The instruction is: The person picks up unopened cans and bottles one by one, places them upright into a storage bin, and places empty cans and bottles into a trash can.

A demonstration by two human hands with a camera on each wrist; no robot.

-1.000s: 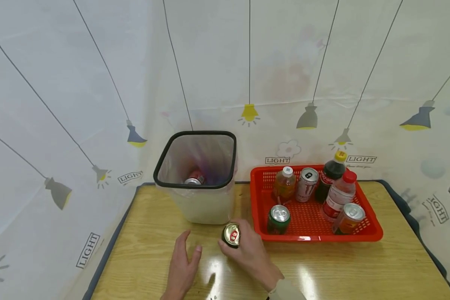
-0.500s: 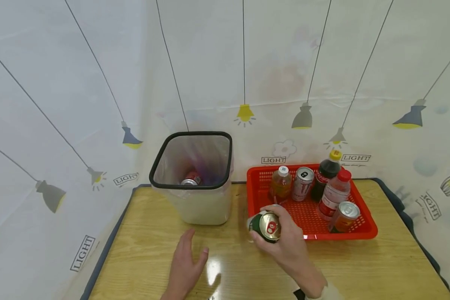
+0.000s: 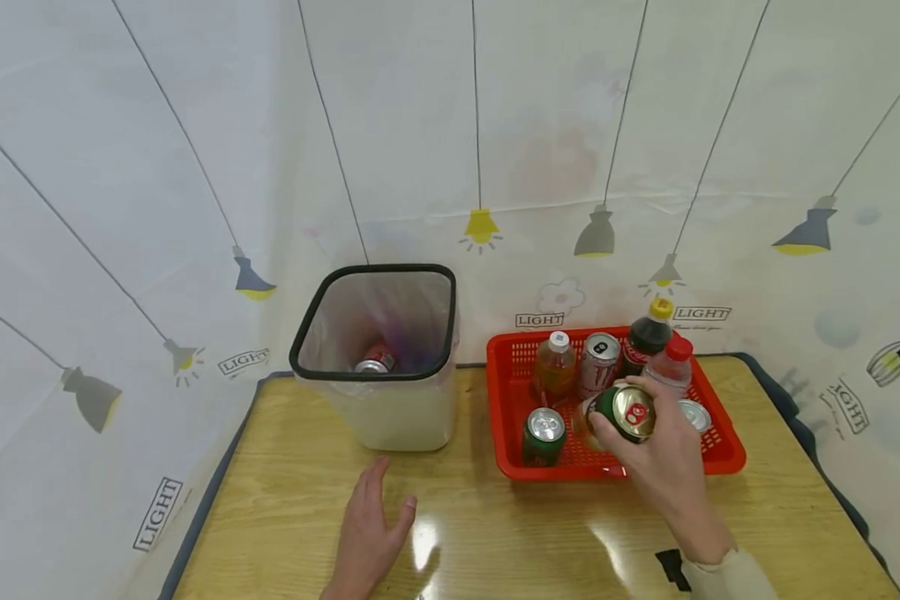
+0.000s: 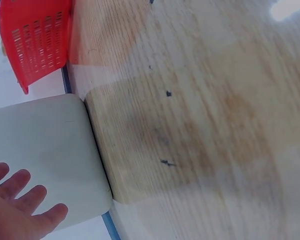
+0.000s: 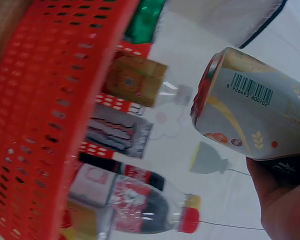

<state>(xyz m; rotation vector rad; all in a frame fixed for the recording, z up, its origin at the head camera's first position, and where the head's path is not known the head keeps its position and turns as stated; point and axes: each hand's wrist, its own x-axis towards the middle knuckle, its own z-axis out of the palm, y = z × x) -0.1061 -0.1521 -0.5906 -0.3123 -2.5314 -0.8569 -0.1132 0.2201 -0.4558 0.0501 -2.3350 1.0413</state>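
Note:
My right hand (image 3: 663, 454) grips a green and white drink can (image 3: 624, 411) with a gold top and red tab, tilted over the red basket (image 3: 498, 417). In the right wrist view the can (image 5: 255, 107) shows its barcode above the basket's rim. Inside the basket stand a green can (image 3: 544, 437), a juice bottle (image 3: 555, 367), a pale can (image 3: 598, 365), a cola bottle (image 3: 642, 337), a red-capped bottle (image 3: 672, 362) and another can (image 3: 696, 415), partly hidden by my hand. My left hand (image 3: 371, 529) is held over the table with fingers spread, touching nothing.
A pale bin (image 3: 401, 417) with a black rim and plastic liner stands left of the basket. A red can (image 3: 377, 360) lies inside it. The wooden table (image 3: 285, 500) reaches a patterned curtain (image 3: 390, 125) behind.
My right hand has lifted the can off the table beside the bin and carried it right, over the basket. The left hand has barely moved.

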